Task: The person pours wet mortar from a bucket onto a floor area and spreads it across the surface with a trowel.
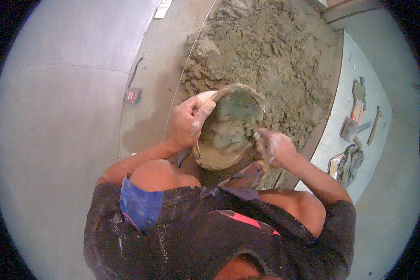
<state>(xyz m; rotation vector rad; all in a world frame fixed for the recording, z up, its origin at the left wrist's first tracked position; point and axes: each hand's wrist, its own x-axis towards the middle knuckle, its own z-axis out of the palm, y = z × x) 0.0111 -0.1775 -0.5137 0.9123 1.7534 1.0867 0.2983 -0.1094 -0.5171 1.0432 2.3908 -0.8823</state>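
Note:
A round pan (209, 160), caked in grey-brown mortar, stands tilted in front of my knees at the near edge of a big heap of damp sand-cement mix (270, 56). My left hand (187, 122) grips the pan's left rim, thumb over the edge. My right hand (273, 145), smeared with mortar, is closed at the pan's right rim on what looks like a small tool reaching into the wet mix (228, 123); the tool itself is mostly hidden. I am crouched over the pan in dark shorts.
Grey concrete floor (65, 140) spreads to the left. A thin string (179, 88) runs along the heap. A small red object (133, 95) with a black strap lies left. At right lie a hammer (358, 100), a trowel (349, 128), another wooden-handled tool (374, 125) and a cloth (350, 163).

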